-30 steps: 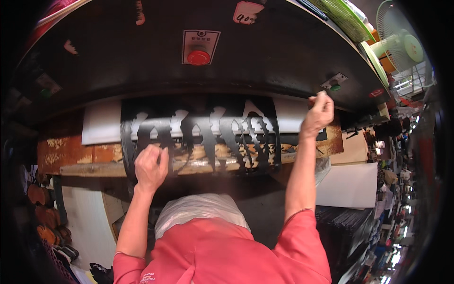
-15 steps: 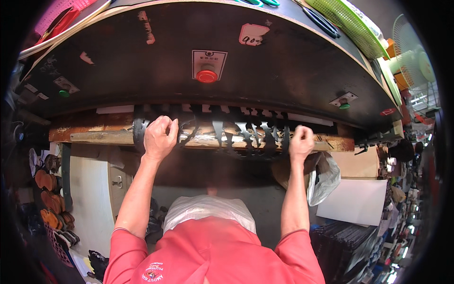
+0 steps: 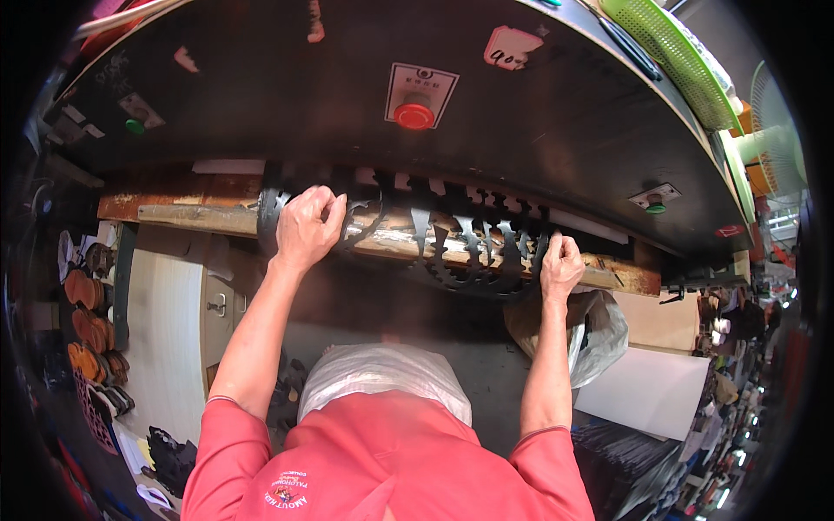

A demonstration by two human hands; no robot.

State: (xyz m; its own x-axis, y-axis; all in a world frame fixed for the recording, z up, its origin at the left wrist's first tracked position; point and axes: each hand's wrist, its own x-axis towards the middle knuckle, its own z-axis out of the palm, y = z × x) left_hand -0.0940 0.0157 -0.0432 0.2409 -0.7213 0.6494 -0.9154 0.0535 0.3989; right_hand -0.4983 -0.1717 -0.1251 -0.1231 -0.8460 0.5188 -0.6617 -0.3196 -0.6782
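Note:
A black sheet (image 3: 511,257) full of cut-out holes, left as a web of thin strips, hangs over the front wooden edge of the machine bed. My left hand (image 3: 308,227) is closed at the sheet's left part, its fingers curled on the material. At the right border of the sheet, my right hand (image 3: 562,264) is closed in a pinch on the edge. The fingertips of both hands are partly hidden. The sheet's far part runs into the dark gap under the machine's black front panel (image 3: 295,95).
A red push button (image 3: 413,116) sits mid-panel, with a green button (image 3: 655,207) to its right and another green button (image 3: 135,126) to its left. A pale plastic bag (image 3: 599,339) hangs below the bed at right, near a white board (image 3: 643,392). Above right is a green basket (image 3: 686,65).
The whole view has tilted and shifted. My right hand has come in against the sheet's right edge, where a gap showed before. My left hand stays at the sheet's left part.

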